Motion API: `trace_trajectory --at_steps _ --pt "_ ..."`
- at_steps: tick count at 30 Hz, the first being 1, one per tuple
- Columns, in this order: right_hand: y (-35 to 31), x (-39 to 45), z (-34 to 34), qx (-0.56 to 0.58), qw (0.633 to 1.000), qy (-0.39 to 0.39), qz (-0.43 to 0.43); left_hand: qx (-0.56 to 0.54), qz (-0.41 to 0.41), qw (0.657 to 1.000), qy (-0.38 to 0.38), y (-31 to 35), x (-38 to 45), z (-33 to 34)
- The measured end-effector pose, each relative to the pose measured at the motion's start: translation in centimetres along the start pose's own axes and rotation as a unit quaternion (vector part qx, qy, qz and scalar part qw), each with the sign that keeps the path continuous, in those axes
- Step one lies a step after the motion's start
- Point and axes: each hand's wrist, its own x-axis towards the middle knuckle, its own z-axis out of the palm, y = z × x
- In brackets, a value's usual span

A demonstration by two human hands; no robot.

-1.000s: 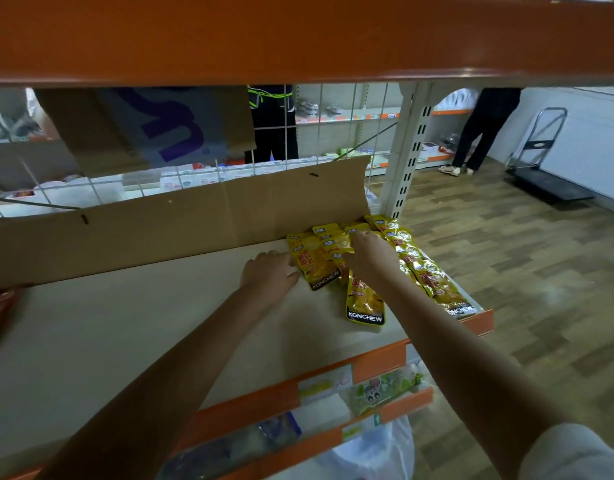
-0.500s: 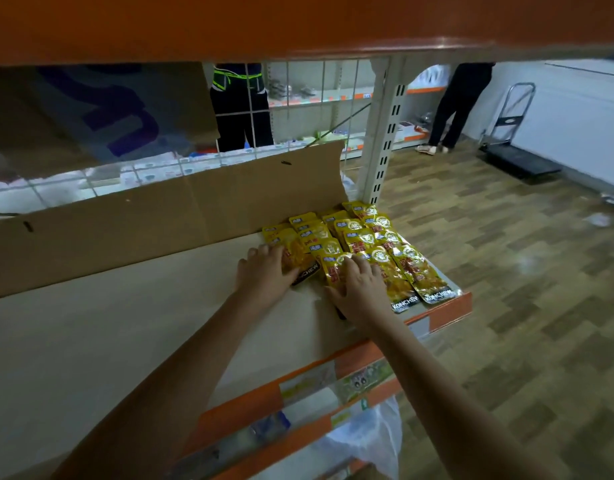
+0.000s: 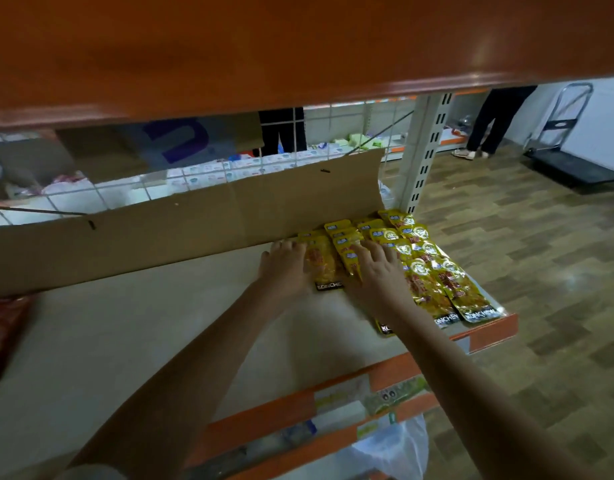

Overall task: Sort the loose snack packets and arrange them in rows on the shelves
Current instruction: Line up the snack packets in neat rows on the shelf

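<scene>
At the far left edge, red packets [image 3: 0, 327] are lying on the beige shelf [image 3: 132, 334], well apart from the hands. A long cardboard sheet [image 3: 180, 237] is standing upright along the back of the shelf. The person's left hand [image 3: 284, 271] is lying flat, fingers straight and close together, pressing against the left edge of the yellow snack packets [image 3: 433, 289]. Just beside it, the right hand [image 3: 378, 275] is resting on top of the packets with fingers spread and straight, gripping nothing. The packets are lying in overlapping rows at the shelf's right end, reaching the orange front edge [image 3: 492, 332]. A white upright post [image 3: 426, 150] is standing behind them
</scene>
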Motion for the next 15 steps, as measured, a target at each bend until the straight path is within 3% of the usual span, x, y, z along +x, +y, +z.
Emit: trace_trajectory --at_steps 3,8,11,15 --pt "-4.5 1.6 0.6 -0.043 0.996 -0.047 -0.063 0.06 0.003 0.998 0.025 -3.5 -2.3 -1.8" --pt "-16.4 2.6 3.4 -0.123 0.96 -0.165 -0.188 0.142 -0.05 0.988 -0.012 -13.8 -11.2 -4.8" --pt "-25.8 1.0 5.5 -0.103 0.943 -0.214 -0.234 0.151 -0.137 0.979 -0.012 -20.9 -18.9 -7.0" --pt "-41.2 -4.7 8.2 -0.038 0.918 -0.224 -0.326 0.155 -0.276 0.948 0.005 -30.6 -32.2 -10.5"
